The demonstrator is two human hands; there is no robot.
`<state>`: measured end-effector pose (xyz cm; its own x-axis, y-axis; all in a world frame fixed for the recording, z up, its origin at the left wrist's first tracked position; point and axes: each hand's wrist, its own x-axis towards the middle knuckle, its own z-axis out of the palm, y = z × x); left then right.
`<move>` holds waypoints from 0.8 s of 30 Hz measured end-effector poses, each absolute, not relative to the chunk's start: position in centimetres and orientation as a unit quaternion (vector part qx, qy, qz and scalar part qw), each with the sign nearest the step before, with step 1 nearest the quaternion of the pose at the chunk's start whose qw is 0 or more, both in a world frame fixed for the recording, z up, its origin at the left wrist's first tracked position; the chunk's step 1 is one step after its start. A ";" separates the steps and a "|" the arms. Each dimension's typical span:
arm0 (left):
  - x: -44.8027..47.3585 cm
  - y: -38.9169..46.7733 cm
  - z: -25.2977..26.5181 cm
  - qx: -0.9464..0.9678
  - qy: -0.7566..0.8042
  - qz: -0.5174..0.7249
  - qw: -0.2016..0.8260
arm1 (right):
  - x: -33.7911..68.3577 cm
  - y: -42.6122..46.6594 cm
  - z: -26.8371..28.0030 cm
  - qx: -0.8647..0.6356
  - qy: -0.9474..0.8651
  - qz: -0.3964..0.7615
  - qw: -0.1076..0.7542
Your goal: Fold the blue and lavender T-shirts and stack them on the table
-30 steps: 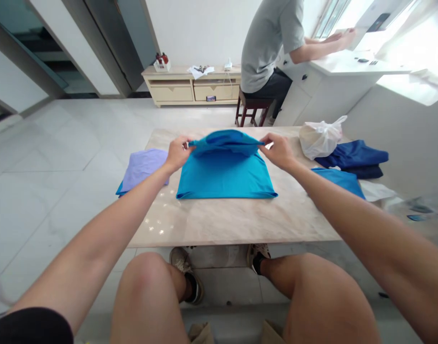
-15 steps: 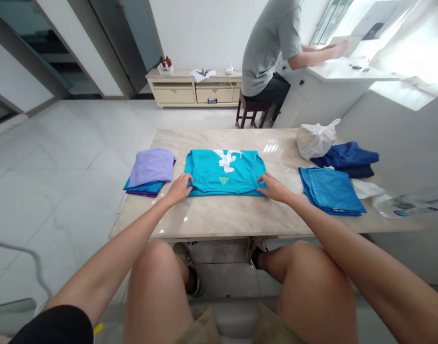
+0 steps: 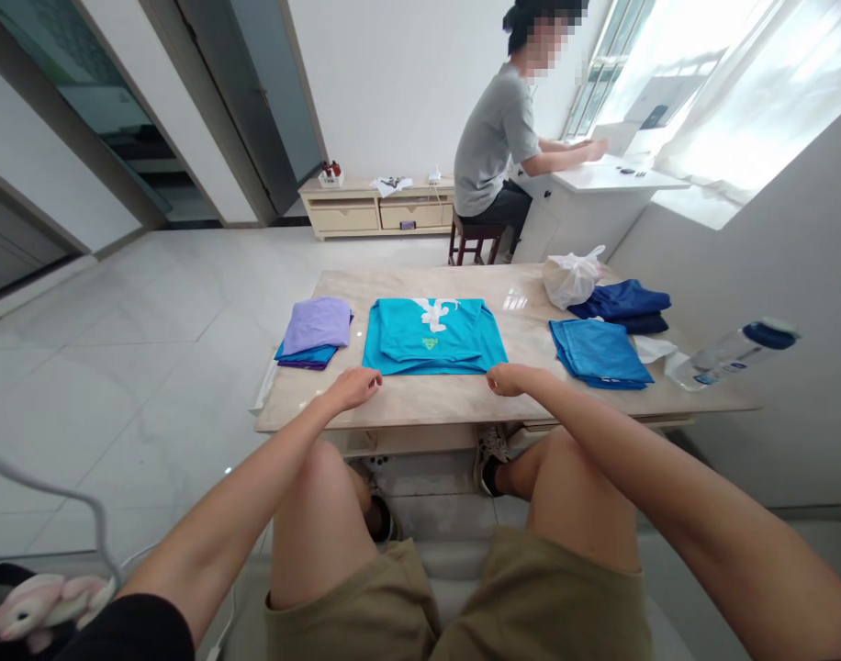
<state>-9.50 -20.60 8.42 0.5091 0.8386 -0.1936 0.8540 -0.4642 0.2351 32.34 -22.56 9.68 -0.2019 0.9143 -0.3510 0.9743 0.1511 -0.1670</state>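
in the head view, we have the turquoise garment (image 3: 434, 344) lying folded in the middle of the marble-patterned table (image 3: 427, 401), its white print on the far half and a small yellow-green logo nearer us. our left hand (image 3: 353, 388) is loosely curled by its near left corner, and our right hand (image 3: 510, 379) is curled with the fingers drawn in by its near right corner; we cannot tell whether either one grips the cloth.

to the left we see a lavender cloth (image 3: 319, 324) on top of blue and purple ones. to the right lies a folded blue cloth (image 3: 599, 352), with dark blue clothing (image 3: 623, 298) and a knotted white plastic bag (image 3: 570, 279) on the far side of it, and a clear bottle (image 3: 727, 361) farther right. beyond the table, a person in a grey shirt (image 3: 493, 138) sits on a stool (image 3: 474, 237) at a white desk (image 3: 599, 184).
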 end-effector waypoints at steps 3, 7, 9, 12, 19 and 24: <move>-8.4 -20.6 8.9 0.843 0.521 0.010 0.132 | 31.6 -22.1 10.3 0.597 0.771 -0.179 0.128; -5.1 -20.0 8.6 0.834 0.538 0.025 0.122 | 29.8 -21.4 10.3 0.593 0.783 -0.146 0.117; -3.4 -19.9 8.3 0.836 0.531 0.039 0.132 | 29.0 -21.0 10.2 0.601 0.777 -0.154 0.101; -1.5 -19.9 8.0 0.839 0.504 0.049 0.199 | 29.0 -20.3 10.6 0.572 0.773 -0.255 0.097; 1.9 -18.1 6.8 0.877 0.454 0.093 0.122 | 30.9 -17.5 10.6 0.593 0.770 -0.231 0.039; 5.2 -17.8 3.9 0.905 0.404 0.045 0.123 | 30.0 -17.0 7.9 0.573 0.795 -0.192 0.062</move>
<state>5.17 -17.85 3.94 0.6695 0.7426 -0.0179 0.7205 -0.6433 0.2588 29.95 -17.02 7.90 -0.3363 0.8861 -0.3188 0.9339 0.2702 -0.2342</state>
